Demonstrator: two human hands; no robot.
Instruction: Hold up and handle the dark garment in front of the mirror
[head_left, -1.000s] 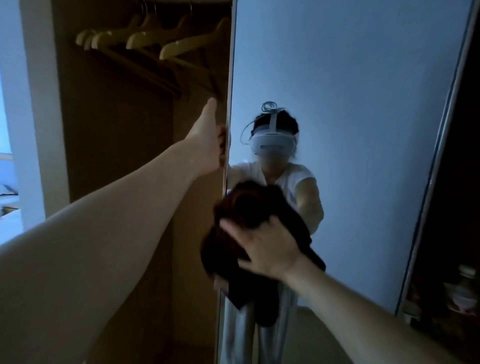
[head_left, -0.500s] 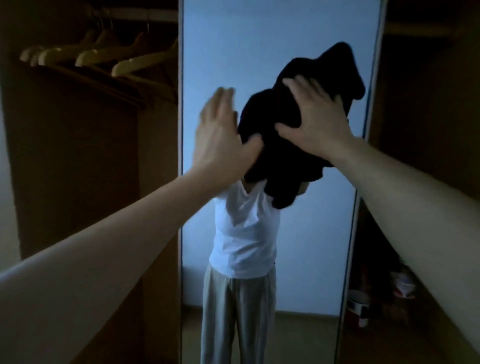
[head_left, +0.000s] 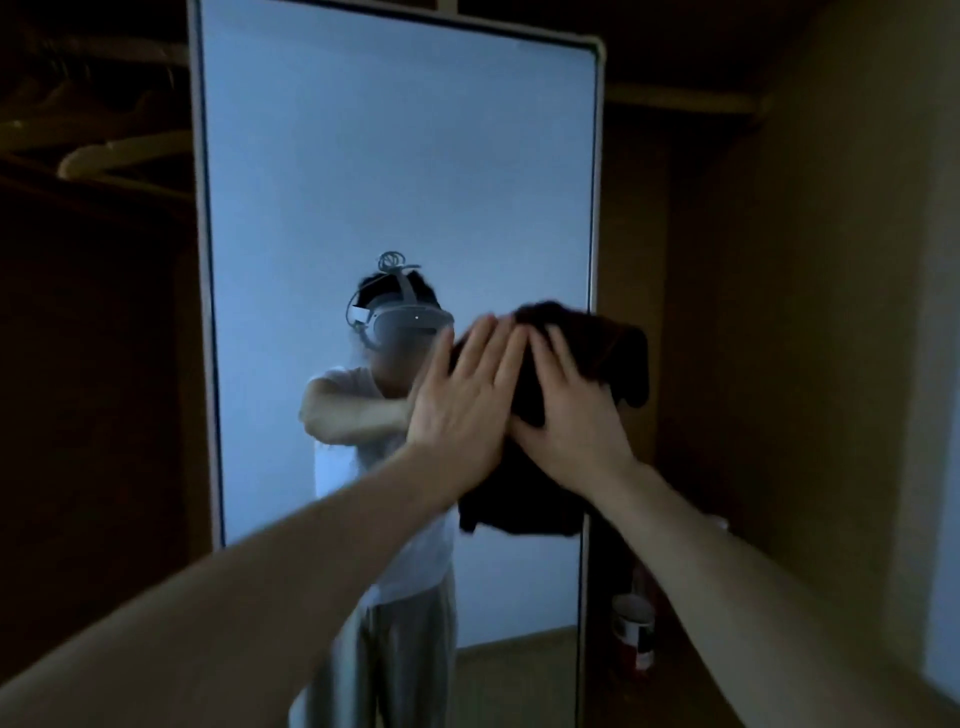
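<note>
Dark crumpled cloth (head_left: 582, 364), seemingly flat against the mirror's (head_left: 395, 182) right edge, lower part hanging.

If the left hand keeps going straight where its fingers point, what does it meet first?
Most likely the dark cloth beside its fingertips, with the mirror behind it. The left hand lies flat, fingers pointing up and forward; depth is unclear.

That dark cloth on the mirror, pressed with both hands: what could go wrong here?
1. The cloth is bunched and hangs loose below the right hand; a fold could slip free and drop.
2. Both hands, the left hand flat beside it, push near the right edge of the mirror, so the panel might shift or swing.
3. A cup stands on the floor just right of the mirror; a moving panel or falling cloth could knock it.
</note>
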